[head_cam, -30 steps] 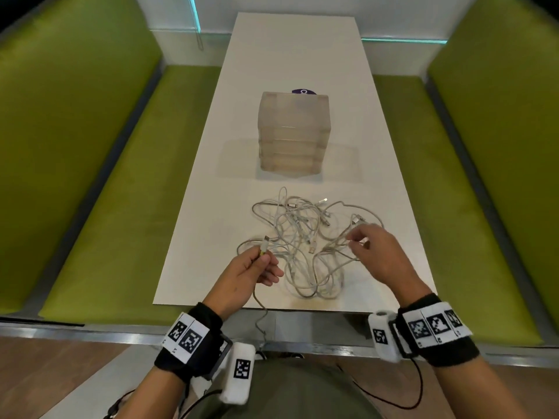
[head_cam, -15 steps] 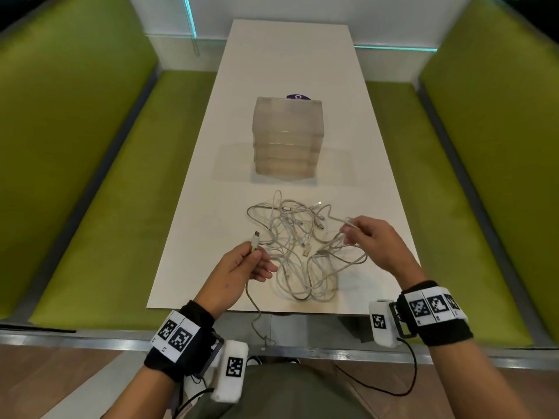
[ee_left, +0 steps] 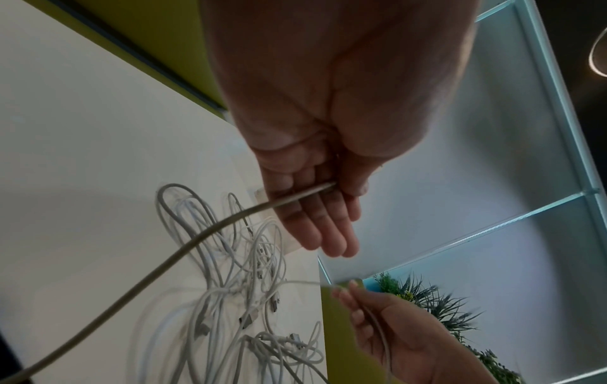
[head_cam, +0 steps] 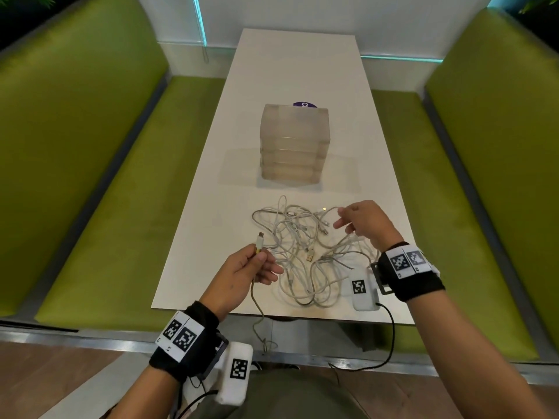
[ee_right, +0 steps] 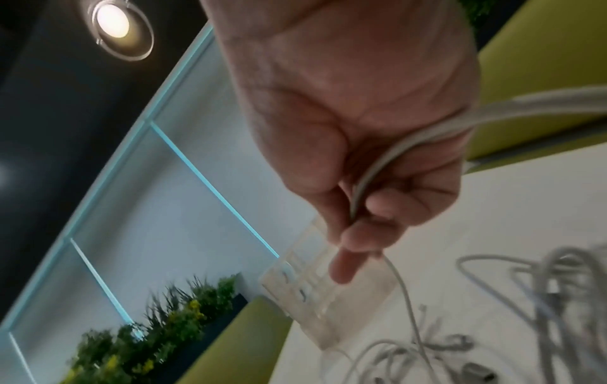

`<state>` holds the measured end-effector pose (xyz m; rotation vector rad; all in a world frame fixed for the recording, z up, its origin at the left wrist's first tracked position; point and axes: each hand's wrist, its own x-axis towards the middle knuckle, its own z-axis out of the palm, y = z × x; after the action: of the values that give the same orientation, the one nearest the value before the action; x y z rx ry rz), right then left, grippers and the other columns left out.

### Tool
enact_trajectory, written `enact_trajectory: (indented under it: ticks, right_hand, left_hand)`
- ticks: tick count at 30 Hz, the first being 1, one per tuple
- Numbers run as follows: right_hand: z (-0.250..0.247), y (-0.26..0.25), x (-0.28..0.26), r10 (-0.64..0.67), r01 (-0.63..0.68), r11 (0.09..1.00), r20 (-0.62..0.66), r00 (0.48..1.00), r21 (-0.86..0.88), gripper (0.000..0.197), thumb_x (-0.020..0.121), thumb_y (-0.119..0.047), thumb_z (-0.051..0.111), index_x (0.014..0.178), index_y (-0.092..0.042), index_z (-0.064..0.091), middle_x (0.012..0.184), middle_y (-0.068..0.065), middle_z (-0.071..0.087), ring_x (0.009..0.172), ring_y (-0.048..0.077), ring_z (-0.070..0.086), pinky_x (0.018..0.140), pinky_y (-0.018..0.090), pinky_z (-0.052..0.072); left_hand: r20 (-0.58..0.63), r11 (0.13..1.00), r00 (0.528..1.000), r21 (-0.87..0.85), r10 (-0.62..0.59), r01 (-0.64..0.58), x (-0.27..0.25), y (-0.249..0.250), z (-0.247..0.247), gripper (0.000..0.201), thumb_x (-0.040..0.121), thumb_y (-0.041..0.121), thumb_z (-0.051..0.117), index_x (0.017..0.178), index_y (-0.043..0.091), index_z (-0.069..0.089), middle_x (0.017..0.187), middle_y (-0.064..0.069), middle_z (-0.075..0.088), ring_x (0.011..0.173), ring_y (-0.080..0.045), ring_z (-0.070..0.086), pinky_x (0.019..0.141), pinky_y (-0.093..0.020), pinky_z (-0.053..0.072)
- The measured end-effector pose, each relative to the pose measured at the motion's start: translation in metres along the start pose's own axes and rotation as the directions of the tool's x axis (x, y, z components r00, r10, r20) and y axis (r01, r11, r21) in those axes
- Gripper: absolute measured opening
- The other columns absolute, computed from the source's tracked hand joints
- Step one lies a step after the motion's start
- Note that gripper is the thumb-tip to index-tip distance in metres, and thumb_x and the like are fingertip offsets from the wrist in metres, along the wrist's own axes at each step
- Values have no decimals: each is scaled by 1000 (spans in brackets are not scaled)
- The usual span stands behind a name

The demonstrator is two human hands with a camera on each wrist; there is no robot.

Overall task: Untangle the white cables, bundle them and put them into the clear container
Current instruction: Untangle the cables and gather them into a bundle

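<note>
A tangle of white cables point(head_cam: 305, 252) lies on the white table point(head_cam: 211, 237) near its front edge. My left hand point(head_cam: 262, 256) pinches one cable just below its connector point(head_cam: 260, 238), and the rest of that cable point(head_cam: 257, 313) hangs off the table's edge. In the left wrist view the left hand point(ee_left: 331, 187) holds this cable point(ee_left: 197, 239) between thumb and fingers. At the pile's far right my right hand point(head_cam: 341, 219) holds a strand raised from the pile. The right wrist view shows that cable point(ee_right: 371, 166) running through the right hand point(ee_right: 354, 220). The clear container point(head_cam: 294, 143), a closed-looking stack, stands behind the pile.
Green bench seats point(head_cam: 121, 222) run along both sides of the table. A purple round sticker point(head_cam: 304, 104) shows behind the container. The table stretches on past the container to a white wall. A black wire point(head_cam: 390, 337) hangs from my right wrist camera.
My right hand has moved with its strand from the pile's right side toward the far right, nearer the container. The left hand keeps its hold on the connector end, hardly moved.
</note>
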<state>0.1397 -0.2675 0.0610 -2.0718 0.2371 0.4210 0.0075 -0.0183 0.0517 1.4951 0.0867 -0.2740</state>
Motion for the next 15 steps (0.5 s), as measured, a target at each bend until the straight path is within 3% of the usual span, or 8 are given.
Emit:
enact_trajectory:
  ticks: [4, 8, 11, 13, 15]
  right_hand:
    - [-5, -24, -29, -227, 238, 947, -75, 971, 214, 17, 96, -18, 54, 108, -8, 59, 87, 4, 74, 64, 12, 56, 57, 23, 43]
    - [0, -38, -69, -412, 386, 903, 125, 903, 192, 16, 91, -10, 60, 107, -12, 63, 88, 5, 75, 67, 13, 59, 61, 20, 46]
    - [13, -28, -85, -406, 397, 912, 369, 836, 106, 16, 90, -11, 63, 105, -14, 65, 87, 5, 75, 73, 27, 63, 70, 30, 52]
    - [22, -16, -90, -353, 396, 918, 486, 800, 16, 15, 90, -12, 63, 103, -17, 67, 85, 2, 75, 71, 22, 64, 72, 29, 52]
    - [29, -7, -93, -296, 370, 928, 504, 811, -49, 14, 91, -12, 61, 102, -18, 67, 83, 0, 75, 63, 13, 60, 66, 23, 51]
  left_hand:
    - [-9, 998, 1000, -60, -30, 29, 4, 4, 3, 27, 102, 12, 37, 100, -3, 59, 93, -18, 73, 78, -24, 69, 75, -31, 57]
    - [-39, 979, 997, -196, -67, 58, 10, 12, 9, 30, 102, 15, 37, 106, -6, 58, 105, -20, 71, 97, -31, 69, 84, -36, 57]
    - [-67, 922, 994, -384, -86, 54, 16, 23, 9, 28, 99, 12, 42, 113, -7, 57, 110, -19, 70, 104, -30, 68, 87, -35, 56]
    - [-87, 841, 992, -540, -94, 32, 19, 28, 4, 31, 98, 12, 42, 118, -8, 54, 113, -19, 69, 104, -28, 67, 85, -33, 57]
    - [-121, 743, 987, -669, -108, -1, 20, 30, -5, 30, 100, 14, 37, 116, -4, 56, 110, -17, 71, 100, -25, 69, 81, -32, 58]
